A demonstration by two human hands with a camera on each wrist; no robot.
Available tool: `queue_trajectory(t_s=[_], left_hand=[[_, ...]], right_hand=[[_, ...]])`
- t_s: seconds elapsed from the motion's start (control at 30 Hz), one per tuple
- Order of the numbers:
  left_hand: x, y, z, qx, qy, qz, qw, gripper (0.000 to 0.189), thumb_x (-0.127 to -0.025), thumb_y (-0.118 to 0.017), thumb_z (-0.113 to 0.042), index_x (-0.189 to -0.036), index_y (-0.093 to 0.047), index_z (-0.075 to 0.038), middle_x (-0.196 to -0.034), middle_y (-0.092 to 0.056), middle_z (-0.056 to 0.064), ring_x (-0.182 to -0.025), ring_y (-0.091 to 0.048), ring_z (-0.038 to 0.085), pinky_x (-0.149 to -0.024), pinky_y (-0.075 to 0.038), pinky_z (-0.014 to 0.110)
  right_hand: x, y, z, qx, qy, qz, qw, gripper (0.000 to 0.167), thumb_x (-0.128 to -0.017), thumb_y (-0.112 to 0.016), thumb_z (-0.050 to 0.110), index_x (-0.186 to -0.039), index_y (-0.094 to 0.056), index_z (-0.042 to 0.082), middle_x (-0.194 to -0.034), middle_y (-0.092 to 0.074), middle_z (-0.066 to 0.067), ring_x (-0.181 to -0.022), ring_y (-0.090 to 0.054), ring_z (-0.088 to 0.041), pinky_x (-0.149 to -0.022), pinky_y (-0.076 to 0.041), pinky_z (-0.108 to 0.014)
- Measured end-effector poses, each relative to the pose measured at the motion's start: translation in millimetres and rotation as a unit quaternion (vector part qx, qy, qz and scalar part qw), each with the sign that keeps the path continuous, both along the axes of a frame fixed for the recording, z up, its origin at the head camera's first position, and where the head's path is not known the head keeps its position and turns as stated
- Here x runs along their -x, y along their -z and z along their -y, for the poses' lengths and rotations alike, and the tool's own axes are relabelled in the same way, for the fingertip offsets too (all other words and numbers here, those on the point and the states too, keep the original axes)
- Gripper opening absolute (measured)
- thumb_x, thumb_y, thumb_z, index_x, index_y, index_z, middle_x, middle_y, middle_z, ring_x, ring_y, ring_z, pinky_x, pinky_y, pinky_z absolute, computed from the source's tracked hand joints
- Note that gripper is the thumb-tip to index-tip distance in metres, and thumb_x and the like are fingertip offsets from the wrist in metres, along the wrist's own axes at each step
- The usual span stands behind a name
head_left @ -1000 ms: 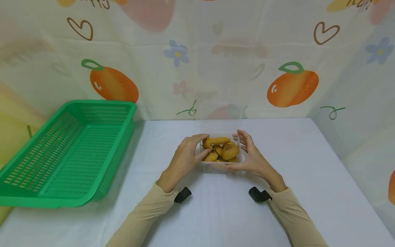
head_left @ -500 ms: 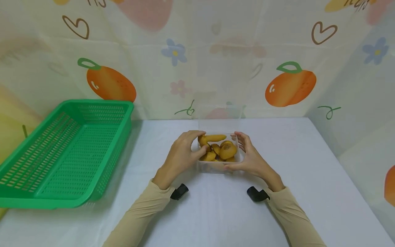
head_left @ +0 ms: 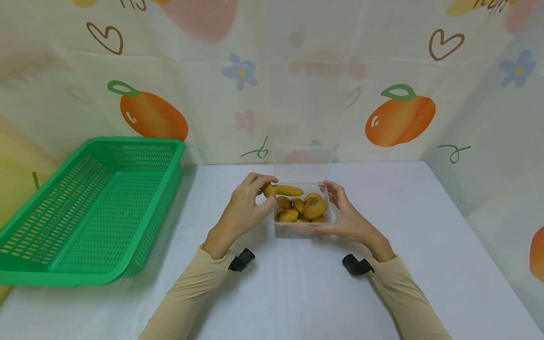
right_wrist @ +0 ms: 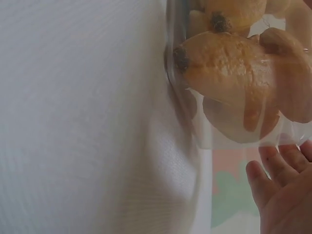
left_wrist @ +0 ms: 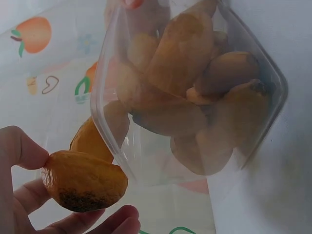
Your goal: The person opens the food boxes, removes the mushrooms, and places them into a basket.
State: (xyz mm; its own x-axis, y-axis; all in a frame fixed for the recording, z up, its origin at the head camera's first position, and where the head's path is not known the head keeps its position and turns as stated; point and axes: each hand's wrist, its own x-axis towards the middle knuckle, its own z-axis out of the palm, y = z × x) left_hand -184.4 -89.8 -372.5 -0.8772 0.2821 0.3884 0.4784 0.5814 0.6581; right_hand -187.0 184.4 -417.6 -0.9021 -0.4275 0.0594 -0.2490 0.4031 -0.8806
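Observation:
A clear plastic box stands on the white table with several yellow-brown mushrooms inside. My left hand pinches one mushroom between thumb and fingers at the box's left rim. Its stem reaches right, over the box's back part. In the left wrist view this mushroom shows a dark patch on its underside, just outside the box wall. My right hand grips the box's right side, thumb along the front and fingers toward the back. From the right wrist, its fingers show right at the clear wall.
A large green plastic basket sits at the left of the table. The box's transparent lid stands raised behind it. A printed cloth hangs along the table's back edge. Black wrist cameras sit at both wrists.
My left hand has shifted left and slightly back, drawing the mushroom from inside the box toward its left rim. My right hand has kept its hold on the box.

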Motion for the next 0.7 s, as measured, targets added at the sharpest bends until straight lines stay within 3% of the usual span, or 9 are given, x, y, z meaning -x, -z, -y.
queue_trajectory(t_s=[0.4,0.6,0.7], left_hand=[[-1.9,-2.2,-0.2,0.013,0.047,0.031,0.9983,0.03,-0.086,-0.051,-0.01,-0.116,-0.056,-0.008,-0.121,-0.058,0.005,-0.094,-0.058,0.016,-0.085,-0.054,0.038],[-2.7,-3.1,2.6,0.028,0.074,0.027,0.9965,0.029,-0.088,-0.057,-0.007,-0.117,-0.058,-0.007,-0.121,-0.06,0.004,-0.089,-0.057,0.013,-0.083,-0.053,0.032],[-2.5,-3.4,4.9,0.035,0.085,0.028,0.9954,0.03,-0.088,-0.06,-0.007,-0.118,-0.059,-0.005,-0.121,-0.061,0.005,-0.094,-0.059,0.015,-0.087,-0.052,0.032]], right_hand=[[0.0,0.5,-2.2,0.037,0.006,0.008,0.9993,0.115,-0.071,-0.09,0.016,-0.154,-0.013,0.004,-0.161,-0.027,-0.012,-0.152,-0.018,-0.035,-0.123,-0.015,-0.056],[1.0,3.0,-1.2,0.04,0.009,0.003,0.9991,0.113,-0.071,-0.09,0.015,-0.154,-0.014,0.002,-0.16,-0.03,-0.012,-0.152,-0.02,-0.034,-0.123,-0.016,-0.056],[1.0,3.6,-1.0,0.04,0.009,0.004,0.9991,0.112,-0.071,-0.09,0.014,-0.153,-0.015,0.003,-0.16,-0.03,-0.012,-0.151,-0.02,-0.034,-0.123,-0.016,-0.056]])
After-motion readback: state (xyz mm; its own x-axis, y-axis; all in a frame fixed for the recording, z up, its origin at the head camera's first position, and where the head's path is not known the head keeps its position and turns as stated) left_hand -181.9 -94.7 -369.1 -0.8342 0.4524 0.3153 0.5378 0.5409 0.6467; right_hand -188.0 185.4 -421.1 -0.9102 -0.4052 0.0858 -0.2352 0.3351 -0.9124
